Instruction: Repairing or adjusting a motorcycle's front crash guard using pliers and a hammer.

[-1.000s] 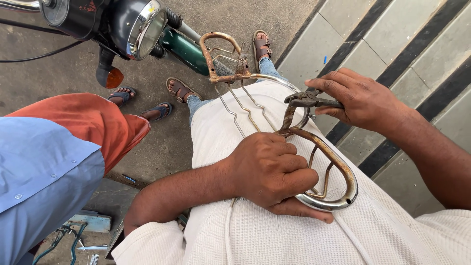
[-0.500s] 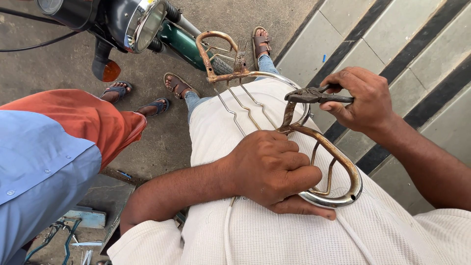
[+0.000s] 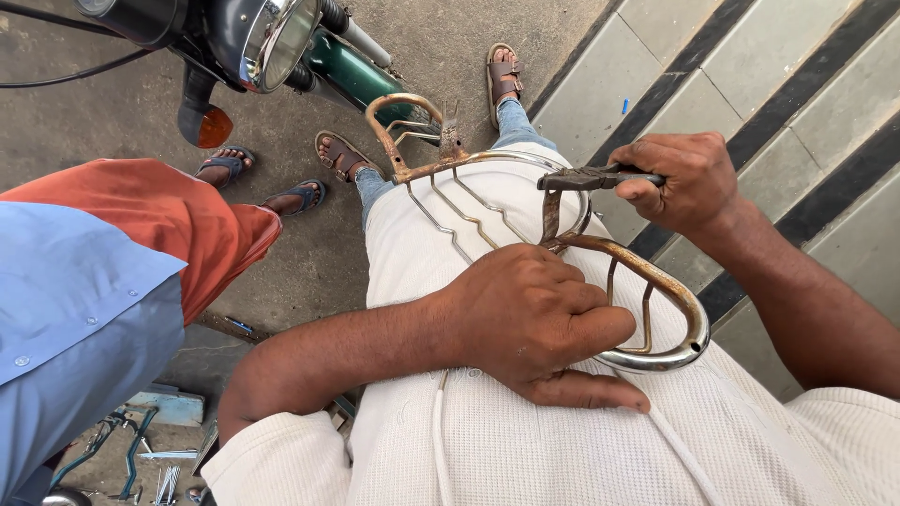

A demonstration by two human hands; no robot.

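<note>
The left hand (image 3: 534, 323) presses a rusty chromed wire guard (image 3: 647, 309) flat against the person's lap, fingers wrapped around its frame, while the right hand (image 3: 680, 183) has its fingers clamped on pliers (image 3: 586, 178) biting the guard's upright rusted strut. If the pliers slip off the corroded metal, they could jerk toward the left hand's knuckles. No containers are in view.

A dark motorcycle's round chrome headlight (image 3: 267, 37) and orange turn signal (image 3: 214, 125) loom top left. Beside it stands a person in a blue shirt (image 3: 66, 319) and orange cloth (image 3: 178, 220), wearing blue sandals (image 3: 302, 197) on grey concrete.
</note>
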